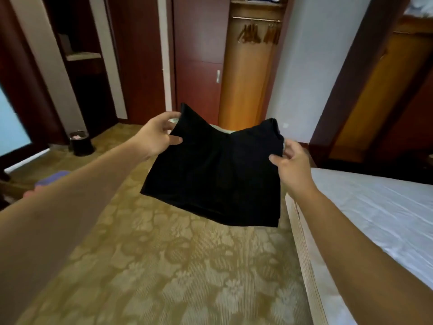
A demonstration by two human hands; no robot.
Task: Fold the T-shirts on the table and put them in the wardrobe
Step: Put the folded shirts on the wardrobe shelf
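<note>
Black folded T-shirt (215, 174), soft, light and floppy, sags between both hands, left hand (155, 134) and right hand (289, 164) pinching its far corners; supporting underneath would suit better.

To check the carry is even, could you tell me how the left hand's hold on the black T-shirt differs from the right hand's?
The left hand sits higher in the frame, at the black T-shirt's far left corner; the right hand sits lower, on its right edge. The cloth peaks higher beside the left hand than beside the right hand. Both pinch it, thumb on top.
</note>
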